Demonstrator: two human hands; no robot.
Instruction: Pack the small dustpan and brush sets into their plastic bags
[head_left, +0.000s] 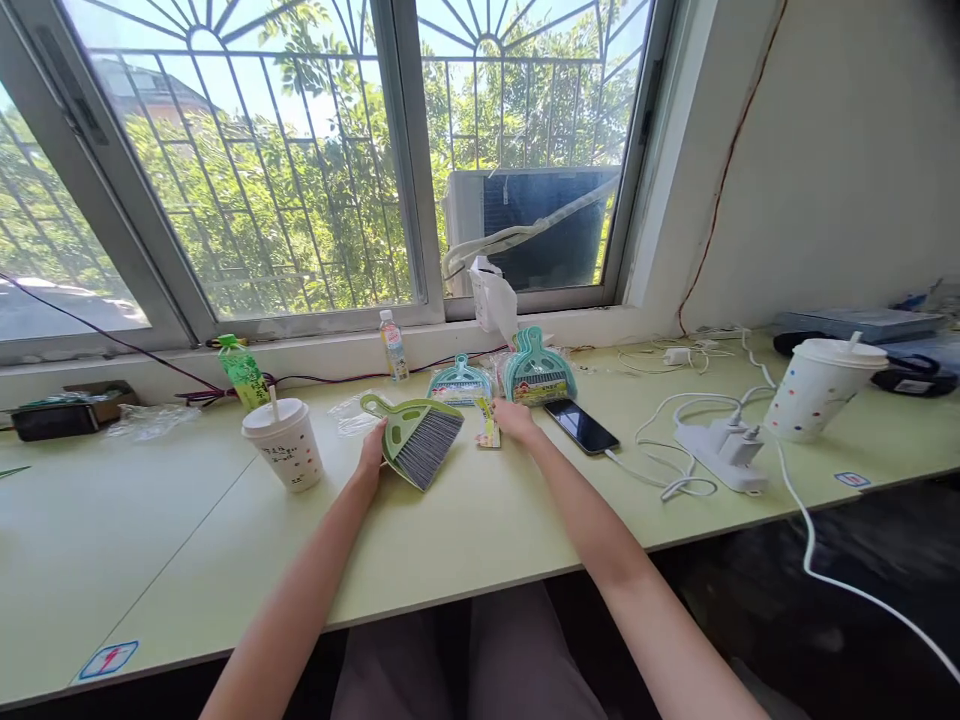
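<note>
On the pale green counter, the left hand closes on the near edge of a green brush and dustpan, which lies flat and bare of any wrapper beside a lidded cup. The right hand rests between a small printed card and a phone; whether its fingers are apart or together cannot be told. Just beyond, two teal dustpan sets still carry their labels. Judging from this, one set seems unpacked and two remain. A bottle stands by the window.
</note>
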